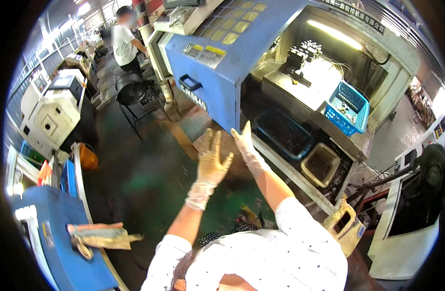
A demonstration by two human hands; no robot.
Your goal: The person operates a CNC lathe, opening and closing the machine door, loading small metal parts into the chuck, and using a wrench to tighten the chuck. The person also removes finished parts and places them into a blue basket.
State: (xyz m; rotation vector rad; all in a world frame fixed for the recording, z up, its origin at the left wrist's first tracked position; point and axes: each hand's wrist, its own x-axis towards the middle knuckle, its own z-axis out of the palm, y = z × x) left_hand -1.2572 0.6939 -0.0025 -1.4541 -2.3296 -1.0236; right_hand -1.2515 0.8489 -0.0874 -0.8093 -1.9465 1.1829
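Observation:
My left hand (210, 162), in a pale translucent glove, is raised over the dark green floor with its fingers spread and nothing in them. My right hand (244, 145), gloved the same way, has its fingers extended at the lower edge of a blue machine door (222, 97); whether it touches the door I cannot tell. Behind the door is the lit machine interior with a metal fixture (302, 58) and a blue basket of small parts (348, 109). Below them lie a dark blue-rimmed tray (280, 136) and a beige tray (322, 165).
Another person (125, 46) stands at the upper left near a black stool (132, 92). An orange bucket (89, 156), white machines (57, 114) and a blue cabinet with rags (101, 235) are at the left. A beige container (343, 228) sits at the lower right.

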